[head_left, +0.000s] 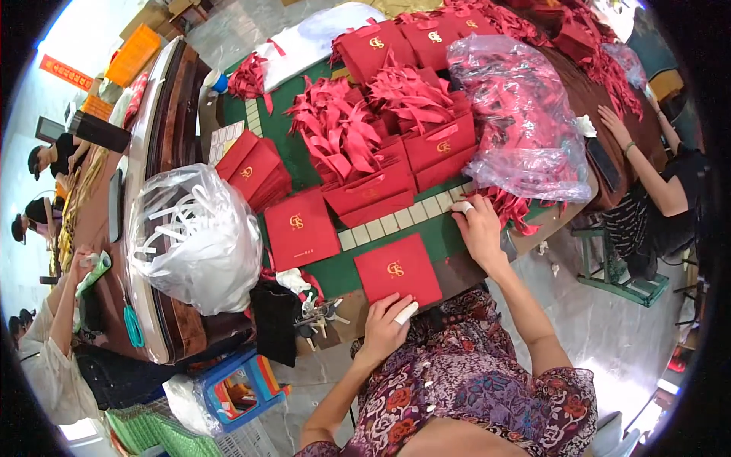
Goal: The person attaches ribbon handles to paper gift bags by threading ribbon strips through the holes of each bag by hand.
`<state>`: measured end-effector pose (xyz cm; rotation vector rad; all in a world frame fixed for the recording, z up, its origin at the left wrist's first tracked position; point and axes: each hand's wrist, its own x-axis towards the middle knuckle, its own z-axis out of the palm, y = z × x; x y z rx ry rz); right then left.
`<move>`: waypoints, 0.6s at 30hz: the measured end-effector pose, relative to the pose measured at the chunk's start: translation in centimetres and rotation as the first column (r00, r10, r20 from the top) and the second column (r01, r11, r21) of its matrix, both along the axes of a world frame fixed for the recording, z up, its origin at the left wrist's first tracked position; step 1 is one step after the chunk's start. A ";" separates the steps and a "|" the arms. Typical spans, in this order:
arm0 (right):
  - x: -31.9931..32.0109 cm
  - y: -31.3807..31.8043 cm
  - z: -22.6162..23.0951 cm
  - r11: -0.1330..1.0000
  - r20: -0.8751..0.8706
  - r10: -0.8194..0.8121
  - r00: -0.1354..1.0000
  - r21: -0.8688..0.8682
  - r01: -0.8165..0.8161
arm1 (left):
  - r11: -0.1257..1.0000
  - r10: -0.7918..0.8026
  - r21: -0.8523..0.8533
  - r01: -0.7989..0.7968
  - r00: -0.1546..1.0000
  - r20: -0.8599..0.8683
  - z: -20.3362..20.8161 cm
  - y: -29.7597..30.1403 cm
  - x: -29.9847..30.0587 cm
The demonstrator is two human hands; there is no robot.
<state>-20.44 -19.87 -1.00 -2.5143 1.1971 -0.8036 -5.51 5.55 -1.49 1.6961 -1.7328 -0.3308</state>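
Note:
In front of me a red gift bag [396, 268] with a gold emblem lies flat at the table's near edge. My left hand [387, 326] holds its lower edge, fingers laid across the front and thumb hidden; one finger has white tape. Farther right, my right hand [481, 234] reaches over the table edge with bent, slightly parted fingers, one of them taped. It shows nothing held, and its tips come down by a row of pale tiles [400, 219], beside loose red ribbons [512, 207]. A second flat red bag [302, 228] lies to the left.
Red bags with ribbon handles [373, 199] stand beyond. A clear plastic sack of ribbons [521, 107] is at right, a bag of white strips [194, 236] at left. Keys [318, 316] hang by the near edge. A co-worker's arm [647, 164] rests at right; others sit left.

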 end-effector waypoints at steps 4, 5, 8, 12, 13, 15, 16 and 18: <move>0.1 -0.1 0.0 1.000 0.012 -0.024 1.000 0.018 0.024 | 0.987 0.124 -0.097 -0.131 0.990 -0.074 1.0 -2.2 1.4; 0.1 -0.2 0.0 0.999 0.008 -0.026 1.000 0.024 0.026 | 0.981 0.168 -0.096 -0.168 0.986 -0.011 1.2 -3.1 2.2; 0.2 0.1 0.0 0.999 -0.012 -0.028 1.000 0.014 0.028 | 0.960 0.278 -0.043 -0.276 0.960 0.038 1.5 -6.1 3.5; 1.2 2.8 2.0 0.995 -0.050 0.080 0.996 -0.056 -0.083 | 0.957 0.271 0.060 -0.283 0.950 0.151 1.2 -7.9 4.2; 1.6 4.0 2.8 0.983 -0.047 0.162 0.986 -0.077 -0.165 | 0.960 0.248 0.091 -0.266 0.954 0.170 1.0 -8.0 4.3; 2.1 6.3 4.1 0.960 0.026 0.281 0.959 0.006 -0.281 | 0.961 0.242 0.091 -0.260 0.955 0.172 1.0 -8.2 4.3; 2.1 7.3 4.0 0.953 0.017 0.292 0.956 0.078 -0.292 | 0.958 0.251 0.101 -0.267 0.956 0.151 1.3 -8.3 4.4; 2.4 8.6 4.3 0.915 0.140 0.324 0.936 0.204 -0.348 | 0.956 0.257 0.113 -0.272 0.957 0.130 2.0 -8.7 4.4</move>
